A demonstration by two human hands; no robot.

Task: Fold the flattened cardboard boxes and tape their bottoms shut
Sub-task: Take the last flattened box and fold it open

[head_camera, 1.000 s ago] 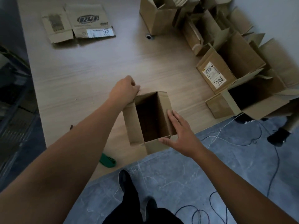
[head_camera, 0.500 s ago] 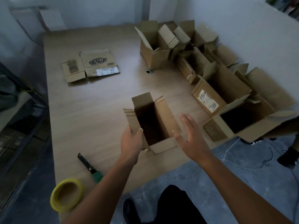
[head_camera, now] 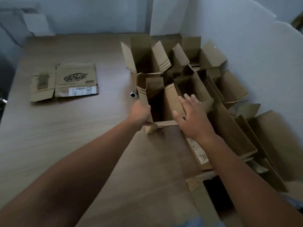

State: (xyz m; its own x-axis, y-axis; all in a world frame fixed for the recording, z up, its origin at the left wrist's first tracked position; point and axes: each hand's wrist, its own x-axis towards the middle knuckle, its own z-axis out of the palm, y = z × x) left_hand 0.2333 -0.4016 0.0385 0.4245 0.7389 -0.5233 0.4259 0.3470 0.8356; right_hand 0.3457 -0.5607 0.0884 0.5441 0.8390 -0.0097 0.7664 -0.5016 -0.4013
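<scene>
The open-topped cardboard box (head_camera: 155,86) sits upright between the two hands. The left hand (head_camera: 140,113) grips its left wall, fingers curled round the edge. The right hand (head_camera: 192,122) is released, its fingers straight and spread over the box's right flap; whether it touches cannot be told. Other erected boxes (head_camera: 211,58) crowd beyond and to the right of that hand, and a flattened box (head_camera: 65,82) lies on the tabletop (head_camera: 82,128) well left of the left hand.
</scene>
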